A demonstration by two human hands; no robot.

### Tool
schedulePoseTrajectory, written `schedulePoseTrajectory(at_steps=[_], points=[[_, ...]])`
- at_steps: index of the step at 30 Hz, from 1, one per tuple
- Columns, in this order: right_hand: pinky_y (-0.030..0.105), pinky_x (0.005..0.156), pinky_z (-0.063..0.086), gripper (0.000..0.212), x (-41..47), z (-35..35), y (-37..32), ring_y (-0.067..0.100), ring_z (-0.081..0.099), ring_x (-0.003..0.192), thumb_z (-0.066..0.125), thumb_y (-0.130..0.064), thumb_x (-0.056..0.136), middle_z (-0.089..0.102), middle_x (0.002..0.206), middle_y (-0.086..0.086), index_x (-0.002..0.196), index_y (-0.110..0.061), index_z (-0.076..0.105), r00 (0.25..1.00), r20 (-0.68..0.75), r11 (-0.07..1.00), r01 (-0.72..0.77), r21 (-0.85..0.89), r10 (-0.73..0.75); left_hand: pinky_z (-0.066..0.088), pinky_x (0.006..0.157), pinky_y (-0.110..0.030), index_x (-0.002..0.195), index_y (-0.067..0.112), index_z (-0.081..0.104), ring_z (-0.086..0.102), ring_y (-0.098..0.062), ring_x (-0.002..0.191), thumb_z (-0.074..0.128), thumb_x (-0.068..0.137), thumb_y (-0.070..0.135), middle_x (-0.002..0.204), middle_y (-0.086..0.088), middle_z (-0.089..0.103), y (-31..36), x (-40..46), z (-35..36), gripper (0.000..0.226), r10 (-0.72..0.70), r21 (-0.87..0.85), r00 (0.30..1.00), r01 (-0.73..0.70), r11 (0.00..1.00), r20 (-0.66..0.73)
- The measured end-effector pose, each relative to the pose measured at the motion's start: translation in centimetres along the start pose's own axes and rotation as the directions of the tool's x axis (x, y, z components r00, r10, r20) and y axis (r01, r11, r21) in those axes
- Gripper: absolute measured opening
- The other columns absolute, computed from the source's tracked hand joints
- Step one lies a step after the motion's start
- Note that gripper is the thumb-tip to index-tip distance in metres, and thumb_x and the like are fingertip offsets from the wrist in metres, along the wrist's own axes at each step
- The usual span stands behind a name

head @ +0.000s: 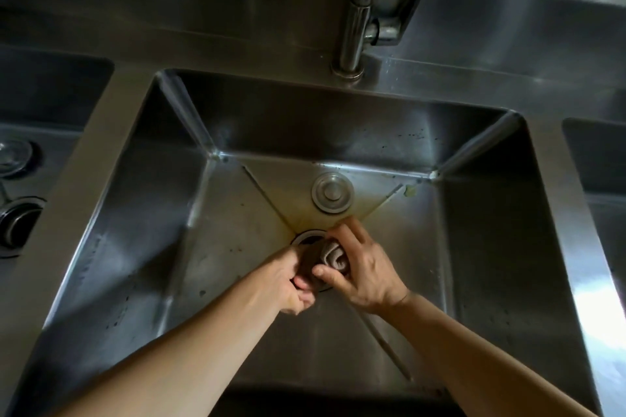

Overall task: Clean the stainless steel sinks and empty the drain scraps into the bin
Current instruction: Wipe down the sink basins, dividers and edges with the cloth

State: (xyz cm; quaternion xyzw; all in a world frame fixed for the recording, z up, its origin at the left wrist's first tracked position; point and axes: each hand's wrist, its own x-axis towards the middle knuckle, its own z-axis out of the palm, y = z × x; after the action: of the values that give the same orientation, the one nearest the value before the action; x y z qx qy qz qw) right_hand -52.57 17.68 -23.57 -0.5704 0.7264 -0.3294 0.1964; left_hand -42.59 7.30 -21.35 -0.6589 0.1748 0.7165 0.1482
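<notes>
I look down into the middle stainless steel sink point(162, 213). Both my hands are at its round drain opening point(306, 238) on the sink floor. My right hand point(359, 267) grips a bunched grey cloth point(333, 256) and holds it over the drain. My left hand point(291, 284) is curled at the drain's near-left edge, its fingers tucked against the cloth; what it holds is hidden. A round metal drain plug point(333, 192) lies on the floor behind the drain. Yellowish stain surrounds it.
The tap point(355, 10) rises from the back rim above the sink. A left sink point(40, 105) shows its own drain point(17, 223) and a round cover point(13, 154). A right sink point(599, 159) is partly in view. A small green scrap point(410, 191) lies near the back right corner.
</notes>
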Motion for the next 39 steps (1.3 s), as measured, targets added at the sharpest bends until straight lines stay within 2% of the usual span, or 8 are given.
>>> schedulePoseTrajectory(at_steps=[4, 9, 12, 14, 18, 22, 28, 39], points=[[0.037, 0.050, 0.051, 0.053, 0.6, 1.5, -0.4, 0.031, 0.060, 0.060, 0.030, -0.074, 0.086, 0.061, 0.080, 0.004, 0.095, -0.024, 0.045, 0.990, -0.143, 0.994, -0.032, -0.101, 0.017, 0.010, 0.039, -0.005, 0.034, 0.016, 0.037, 0.016, -0.005, 0.021, 0.037, 0.094, 0.020, 0.028, 0.007, 0.023, -0.6, 0.3, 0.6, 0.060, 0.038, 0.021, 0.999, -0.037, 0.999, -0.006], [0.039, 0.064, 0.049, 0.058, 0.4, 2.7, -2.0, 0.032, 0.062, 0.074, 0.035, -0.075, 0.080, 0.067, 0.074, 0.005, 0.085, -0.021, 0.054, 0.901, -0.176, 0.917, -0.379, 0.124, 0.396, 0.026, 0.037, -0.010, 0.063, 0.014, 0.050, 0.040, -0.013, 0.033, 0.049, 0.093, 0.030, 0.046, -0.002, 0.052, -0.7, -0.1, 1.2, 0.034, 0.223, 0.105, 0.968, -0.212, 0.972, -0.113], [0.031, 0.068, 0.046, 0.035, 1.2, 2.8, -2.9, 0.020, 0.060, 0.073, 0.048, -0.048, 0.092, 0.063, 0.068, -0.003, 0.075, -0.018, 0.057, 0.745, -0.120, 0.718, -0.568, 0.401, 0.656, 0.054, 0.069, -0.031, 0.094, 0.005, 0.067, 0.064, -0.029, 0.081, 0.050, 0.094, 0.034, 0.098, -0.016, 0.069, -0.3, 0.9, 1.7, 0.033, 0.463, 0.280, 0.847, -0.393, 0.876, -0.261], [0.030, 0.064, 0.043, 0.035, 1.8, 3.0, -2.7, 0.018, 0.056, 0.067, 0.048, -0.034, 0.094, 0.060, 0.062, -0.003, 0.068, -0.014, 0.059, 0.636, -0.009, 0.549, -0.658, 0.515, 0.771, 0.050, 0.089, -0.037, 0.107, 0.004, 0.066, 0.061, -0.035, 0.103, 0.045, 0.097, 0.037, 0.113, -0.018, 0.066, -0.1, 1.1, 1.9, 0.041, 0.623, 0.508, 0.722, -0.431, 0.746, -0.302], [0.029, 0.053, 0.042, 0.033, 2.7, 3.2, -1.8, 0.022, 0.058, 0.061, 0.049, -0.030, 0.091, 0.061, 0.062, 0.004, 0.072, -0.010, 0.067, 0.450, 0.245, 0.240, -0.775, 0.584, 0.859, 0.039, 0.096, -0.033, 0.128, 0.009, 0.058, 0.052, -0.032, 0.120, 0.042, 0.098, 0.038, 0.128, -0.014, 0.059, -0.4, 1.1, 2.4, 0.045, 0.804, 0.723, 0.547, -0.456, 0.519, -0.232], [0.016, 0.036, 0.040, 0.023, 3.2, 2.5, -1.1, 0.008, 0.053, 0.043, 0.047, -0.027, 0.098, 0.056, 0.064, -0.002, 0.079, -0.017, 0.057, 0.390, 0.504, 0.028, -0.811, 0.585, 0.771, 0.035, 0.094, -0.029, 0.129, 0.008, 0.056, 0.051, -0.031, 0.120, 0.042, 0.099, 0.032, 0.128, -0.015, 0.060, -0.7, 2.5, 2.7, 0.041, 0.873, 0.775, 0.471, -0.501, 0.385, -0.130], [0.017, 0.043, 0.023, 0.033, 4.1, 4.1, 0.9, 0.013, 0.032, 0.044, 0.045, -0.030, 0.095, 0.035, 0.052, 0.000, 0.064, -0.017, 0.046, 0.206, 0.607, -0.041, -0.929, 0.367, 0.767, 0.045, 0.084, -0.035, 0.109, 0.006, 0.067, 0.060, -0.035, 0.105, 0.028, 0.085, 0.044, 0.110, -0.018, 0.068, -0.7, 4.9, 2.2, 0.059, 0.919, 0.813, 0.393, -0.528, 0.247, -0.024], [0.013, 0.035, 0.025, 0.042, 4.4, 5.8, 2.3, 0.016, 0.034, 0.049, 0.035, -0.039, 0.097, 0.039, 0.057, 0.001, 0.062, -0.016, 0.042, 0.179, 0.636, -0.021, -0.956, 0.293, 0.750, 0.052, 0.073, -0.040, 0.089, 0.008, 0.067, 0.064, -0.035, 0.084, 0.030, 0.087, 0.043, 0.087, -0.015, 0.070, 0.1, 6.7, 1.2, 0.051, 0.916, 0.842, 0.382, -0.528, 0.112, 0.118]])
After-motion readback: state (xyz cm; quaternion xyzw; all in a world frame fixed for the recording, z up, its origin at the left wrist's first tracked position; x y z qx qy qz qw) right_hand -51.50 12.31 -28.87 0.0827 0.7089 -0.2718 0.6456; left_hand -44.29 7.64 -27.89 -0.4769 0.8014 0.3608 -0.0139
